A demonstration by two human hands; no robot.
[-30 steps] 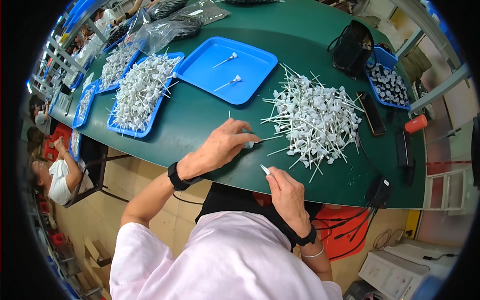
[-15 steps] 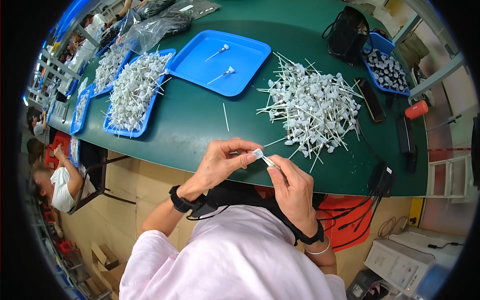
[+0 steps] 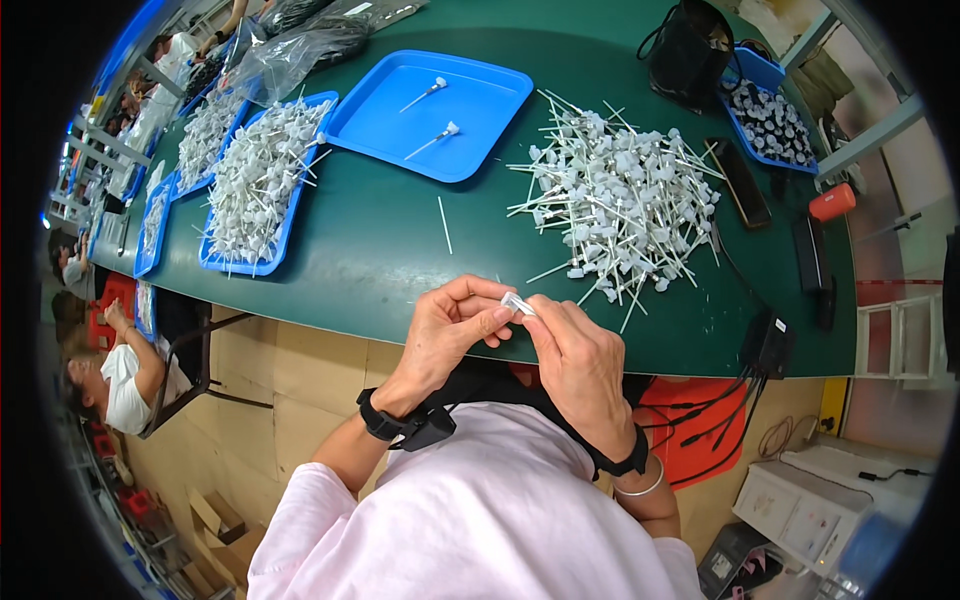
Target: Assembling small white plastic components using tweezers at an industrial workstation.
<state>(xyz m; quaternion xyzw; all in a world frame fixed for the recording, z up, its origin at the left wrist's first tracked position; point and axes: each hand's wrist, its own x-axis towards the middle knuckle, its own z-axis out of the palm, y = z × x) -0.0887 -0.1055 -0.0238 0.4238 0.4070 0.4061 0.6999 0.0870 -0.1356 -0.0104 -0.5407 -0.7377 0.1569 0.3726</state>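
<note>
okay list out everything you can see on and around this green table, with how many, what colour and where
small clear part: one, whitish, pinched between both hands at the near table edge
loose pile of stick parts: many, white, right of centre
blue tray: one, holding two white stick parts, centre far side
full blue tray: one, heaped with white parts, to the left; more trays beyond it
single stick: one, white, lying alone on the green table
black bag: one, far right
blue bin: one, dark pieces inside, right
orange cylinder: one, right edge
left hand: one, black wristband
right hand: one, black wristband
</note>
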